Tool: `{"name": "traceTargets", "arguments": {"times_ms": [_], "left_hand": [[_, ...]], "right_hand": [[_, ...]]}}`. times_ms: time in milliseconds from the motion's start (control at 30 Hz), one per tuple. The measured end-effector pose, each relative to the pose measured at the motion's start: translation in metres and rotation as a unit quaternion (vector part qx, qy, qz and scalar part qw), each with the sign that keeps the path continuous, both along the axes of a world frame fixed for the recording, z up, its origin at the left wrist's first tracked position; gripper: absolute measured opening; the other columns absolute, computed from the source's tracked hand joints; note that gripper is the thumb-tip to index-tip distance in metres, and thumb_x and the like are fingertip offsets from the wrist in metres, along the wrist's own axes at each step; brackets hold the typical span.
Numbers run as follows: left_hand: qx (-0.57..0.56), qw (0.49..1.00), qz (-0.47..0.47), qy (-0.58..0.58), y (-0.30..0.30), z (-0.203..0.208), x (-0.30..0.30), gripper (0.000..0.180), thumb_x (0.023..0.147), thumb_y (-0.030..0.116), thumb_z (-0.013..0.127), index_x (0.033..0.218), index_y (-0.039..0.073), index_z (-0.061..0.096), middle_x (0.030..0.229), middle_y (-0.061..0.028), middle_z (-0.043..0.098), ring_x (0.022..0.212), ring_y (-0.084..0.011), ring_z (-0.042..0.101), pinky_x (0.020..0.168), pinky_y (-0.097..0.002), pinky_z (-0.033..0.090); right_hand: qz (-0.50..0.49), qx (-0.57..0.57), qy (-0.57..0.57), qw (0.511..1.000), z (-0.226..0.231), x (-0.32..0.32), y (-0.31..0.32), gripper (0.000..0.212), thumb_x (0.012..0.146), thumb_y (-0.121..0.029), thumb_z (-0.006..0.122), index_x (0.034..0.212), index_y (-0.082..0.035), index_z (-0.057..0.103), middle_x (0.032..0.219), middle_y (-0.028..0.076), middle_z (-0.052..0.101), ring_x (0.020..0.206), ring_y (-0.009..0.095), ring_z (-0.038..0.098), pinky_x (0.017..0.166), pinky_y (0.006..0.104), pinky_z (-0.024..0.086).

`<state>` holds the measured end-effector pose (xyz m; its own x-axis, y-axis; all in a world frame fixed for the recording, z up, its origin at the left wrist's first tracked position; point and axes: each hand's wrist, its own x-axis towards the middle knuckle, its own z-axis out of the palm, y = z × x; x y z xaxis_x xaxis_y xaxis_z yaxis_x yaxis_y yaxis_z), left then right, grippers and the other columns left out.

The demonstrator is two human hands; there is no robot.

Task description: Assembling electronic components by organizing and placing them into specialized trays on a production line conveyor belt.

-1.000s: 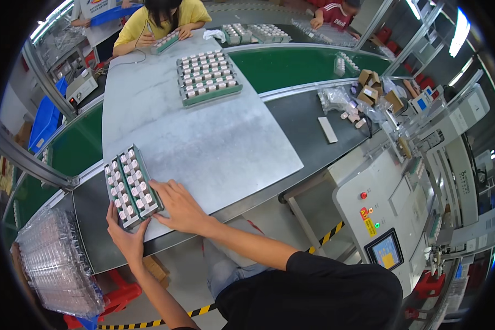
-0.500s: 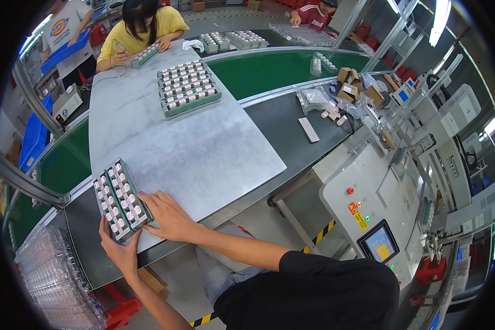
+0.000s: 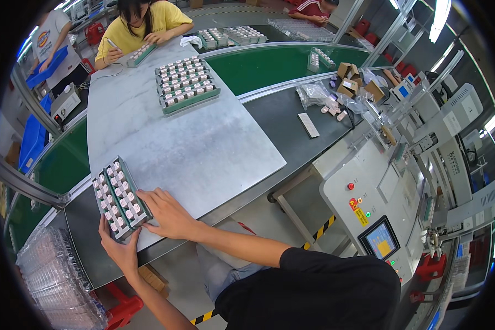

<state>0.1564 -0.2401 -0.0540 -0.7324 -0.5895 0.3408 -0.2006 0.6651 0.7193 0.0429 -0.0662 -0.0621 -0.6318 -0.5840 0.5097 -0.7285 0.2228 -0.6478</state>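
Can't make out much of your fingertips against the two green racks, so no clue how firm it is. Your left hand cups their near end, thumb and fingers spread. Right hand's along their right side, near the pale board's near-left corner.

The right hand masks part of the side of a green, two-section rack of white-capped pieces, their cap markings too small to read. The upper edge crops the head of a co-worker in a yellow shirt. Small details on a black-framed touchscreen blur; too little shows of a red plastic object to identify.
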Motion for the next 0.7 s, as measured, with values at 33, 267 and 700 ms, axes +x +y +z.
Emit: {"name": "traceTargets", "arguments": {"times_ms": [33, 267, 700], "left_hand": [[0.000, 1.000, -0.001, -0.001, 0.0005, 0.0003, 0.0001, 0.100, 0.066, 0.013, 0.095, 0.152, 0.006, 0.046, 0.148, -0.0168, 0.058, 0.135, -0.0307, 0.052, 0.115, -0.0408, 0.033], [0.002, 1.000, -0.004, 0.003, 0.0001, -0.0001, -0.0005, 0.099, 0.066, 0.012, 0.095, 0.152, 0.006, 0.046, 0.148, -0.0170, 0.058, 0.137, -0.0313, 0.051, 0.116, -0.0412, 0.033], [0.020, 1.000, -0.011, 0.009, 0.0015, 0.0017, -0.0009, 0.099, 0.066, 0.009, 0.095, 0.152, 0.004, 0.045, 0.149, -0.0196, 0.055, 0.139, -0.0323, 0.051, 0.118, -0.0419, 0.033]], "right_hand": [[0.001, 0.000, 0.000, 1.000, 0.0001, 0.0000, 0.0001, 0.085, 0.080, -0.021, 0.080, 0.148, 0.008, 0.039, 0.141, 0.021, 0.052, 0.119, 0.037, 0.051, 0.103, 0.0461, 0.043], [-0.002, 0.004, 0.001, 1.000, -0.0009, -0.0002, 0.0003, 0.085, 0.080, -0.021, 0.080, 0.148, 0.008, 0.039, 0.142, 0.021, 0.052, 0.119, 0.037, 0.051, 0.104, 0.0460, 0.043], [-0.003, 0.004, 0.001, 1.000, -0.0018, 0.0000, -0.0004, 0.086, 0.079, -0.021, 0.081, 0.149, 0.007, 0.039, 0.141, 0.020, 0.052, 0.120, 0.037, 0.051, 0.106, 0.0459, 0.043]]}}
